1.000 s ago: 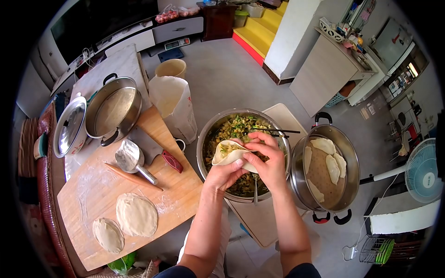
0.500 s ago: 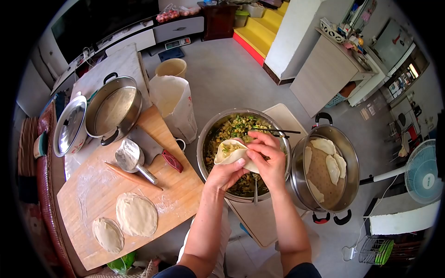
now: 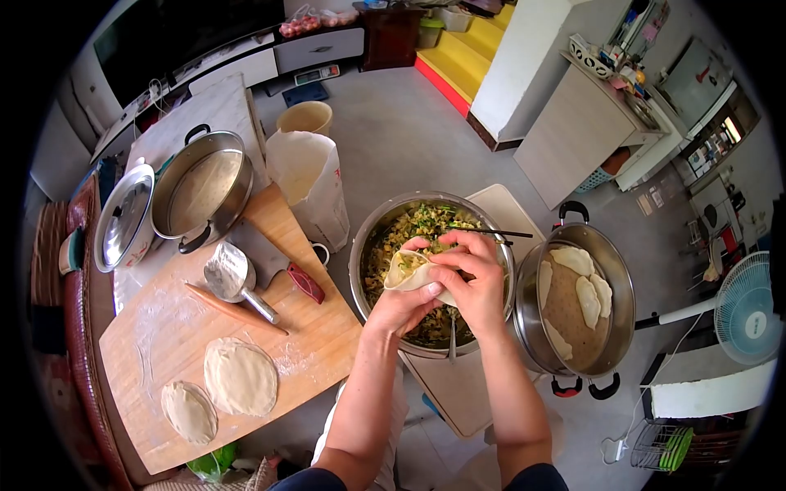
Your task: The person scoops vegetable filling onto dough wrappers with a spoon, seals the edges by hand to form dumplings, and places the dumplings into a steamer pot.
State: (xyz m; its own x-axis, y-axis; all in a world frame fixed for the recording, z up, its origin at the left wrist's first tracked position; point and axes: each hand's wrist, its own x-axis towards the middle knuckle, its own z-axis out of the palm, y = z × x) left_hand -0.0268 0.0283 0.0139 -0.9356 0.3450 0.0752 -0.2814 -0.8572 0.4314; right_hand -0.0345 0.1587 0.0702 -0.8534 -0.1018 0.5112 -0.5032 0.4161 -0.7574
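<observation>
Pale filled dough (image 3: pixel 403 277) was clamped in the left hand (image 3: pixel 400 310) and pinched by the right hand (image 3: pixel 475 277), the steel bowl (image 3: pixel 357 282) beneath them.

A filled dough wrapper (image 3: pixel 403 281) gapes less widely than it did a second earlier, its nine-o'clock edge drawn in toward the right hand (image 3: pixel 472 280), which pinches from three o'clock. Fingers of the left hand (image 3: pixel 401 307) now show more plainly beyond the wrapper's twelve-o'clock rim. The camera's view has also turned slightly, shifting the background toward three o'clock.
</observation>
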